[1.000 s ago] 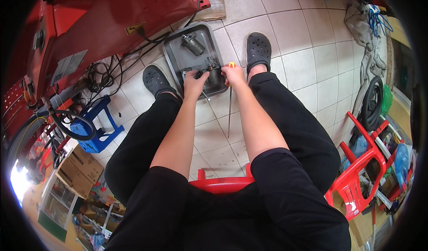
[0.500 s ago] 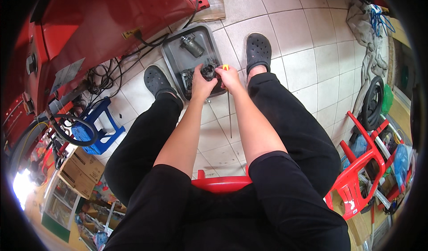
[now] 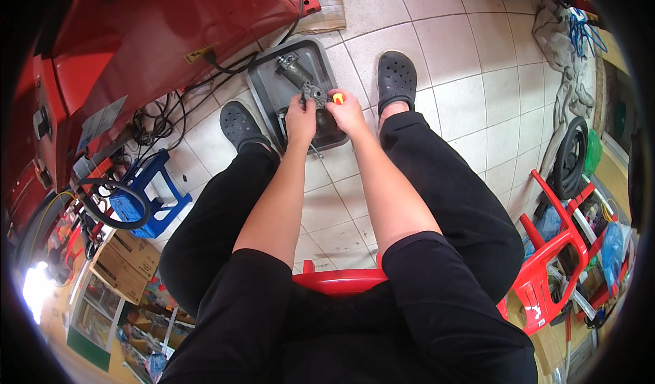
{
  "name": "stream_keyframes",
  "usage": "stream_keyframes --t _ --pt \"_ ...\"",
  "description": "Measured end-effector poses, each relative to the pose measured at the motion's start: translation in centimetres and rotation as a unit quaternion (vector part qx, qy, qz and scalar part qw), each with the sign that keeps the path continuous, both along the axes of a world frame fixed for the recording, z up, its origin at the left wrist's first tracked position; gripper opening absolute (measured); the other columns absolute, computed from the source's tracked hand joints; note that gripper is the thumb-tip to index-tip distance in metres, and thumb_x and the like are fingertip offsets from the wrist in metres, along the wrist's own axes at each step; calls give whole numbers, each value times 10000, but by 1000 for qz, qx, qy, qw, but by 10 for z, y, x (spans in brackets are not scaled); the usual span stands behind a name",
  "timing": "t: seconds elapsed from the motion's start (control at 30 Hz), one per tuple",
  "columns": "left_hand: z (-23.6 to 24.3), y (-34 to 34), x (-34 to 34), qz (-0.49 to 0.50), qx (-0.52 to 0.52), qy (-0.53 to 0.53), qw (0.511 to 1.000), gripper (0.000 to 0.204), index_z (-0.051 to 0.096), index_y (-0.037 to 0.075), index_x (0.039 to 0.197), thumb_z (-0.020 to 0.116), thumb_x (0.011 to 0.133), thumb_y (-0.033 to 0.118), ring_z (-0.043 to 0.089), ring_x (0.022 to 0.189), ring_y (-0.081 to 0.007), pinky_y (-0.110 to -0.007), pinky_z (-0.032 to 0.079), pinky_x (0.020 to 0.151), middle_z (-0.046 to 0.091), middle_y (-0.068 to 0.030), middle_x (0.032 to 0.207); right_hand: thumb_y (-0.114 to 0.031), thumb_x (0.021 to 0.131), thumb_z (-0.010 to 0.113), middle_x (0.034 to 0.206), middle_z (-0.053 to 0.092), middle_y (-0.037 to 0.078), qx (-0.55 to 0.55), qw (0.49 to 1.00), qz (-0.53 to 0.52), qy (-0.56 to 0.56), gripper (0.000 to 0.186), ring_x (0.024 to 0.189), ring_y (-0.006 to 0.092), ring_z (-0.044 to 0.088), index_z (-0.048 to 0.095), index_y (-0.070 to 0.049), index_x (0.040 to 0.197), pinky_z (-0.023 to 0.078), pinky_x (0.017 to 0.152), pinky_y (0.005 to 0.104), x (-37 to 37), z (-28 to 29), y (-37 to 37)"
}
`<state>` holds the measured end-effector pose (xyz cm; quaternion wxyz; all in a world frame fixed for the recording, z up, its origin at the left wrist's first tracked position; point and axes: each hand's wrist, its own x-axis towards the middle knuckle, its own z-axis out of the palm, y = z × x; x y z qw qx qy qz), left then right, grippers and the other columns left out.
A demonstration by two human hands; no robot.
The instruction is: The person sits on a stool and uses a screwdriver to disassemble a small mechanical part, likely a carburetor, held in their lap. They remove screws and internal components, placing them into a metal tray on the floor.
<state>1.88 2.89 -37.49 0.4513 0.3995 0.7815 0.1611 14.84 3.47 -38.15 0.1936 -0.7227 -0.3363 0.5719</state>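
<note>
My left hand [image 3: 300, 119] grips a grey metal part [image 3: 315, 94] with an irregular outline and a round opening, held above a grey plastic tray [image 3: 263, 63]. My right hand [image 3: 346, 116] is closed around the yellow handle of a screwdriver [image 3: 338, 98] beside that part; the screwdriver's shaft is hidden or too small to make out. A cylindrical metal part [image 3: 294, 70] lies in the upper end of the tray. Another dark cylinder [image 3: 326, 128] is partly hidden under my hands, and a thin metal rod [image 3: 315, 152] sticks out over the tray's near edge.
A red machine [image 3: 150, 15] fills the upper left, with black cables [image 3: 147, 121] below it. A blue stool [image 3: 160, 203] and cardboard [image 3: 123, 268] are left. My shoes [image 3: 396, 77] flank the tray. A red chair [image 3: 546, 275], a tire [image 3: 570, 155] and cloth are right.
The metal part in my left hand has been turned and raised toward the tray's middle. My right hand moved up-left, and the screwdriver's long shaft, which pointed toward me, no longer shows.
</note>
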Motion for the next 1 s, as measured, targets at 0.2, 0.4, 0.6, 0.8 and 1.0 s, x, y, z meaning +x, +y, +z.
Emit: stream_keyframes --t 0.2,0.4,0.6,0.8,1.0 --pt "11 13 -5 119 -216 -164 955 371 588 -2 1083 524 903 316 535 624 -128 -265 438 521 573 -56 773 -267 705 677 1046 638 195 -40 998 40 -29 462 1000 332 603 620 -77 1123 471 852 376 -2 11 8" --pt "7 10 2 156 -114 -113 975 418 526 6 1191 546 898 304 547 646 -112 -250 436 498 574 -54 803 -258 722 693 955 664 185 -3 998 52 -43 414 890 271 643 638 -42 1071 486 778 346 -6 9 7" --pt "-10 8 -6 70 -150 -94 982 479 467 -3 1274 559 883 258 573 684 -132 -264 445 532 617 -85 875 -205 732 676 950 657 196 -11 997 51 -52 377 893 309 635 634 -43 1070 482 801 361 -5 14 12" --pt "-28 4 -14 -65 -158 -88 981 606 372 -10 1358 553 836 239 605 1004 -266 -317 457 846 603 -199 1135 -190 722 656 958 642 217 13 987 123 -99 362 913 362 615 628 -44 1052 485 805 405 -5 18 15" --pt "4 -1 4 -170 -196 -5 966 704 320 2 1385 543 795 313 429 1240 -359 -376 342 1040 421 -286 1326 -167 745 592 989 649 169 -71 969 180 -153 299 956 338 607 629 -105 1036 480 820 437 -6 28 20"
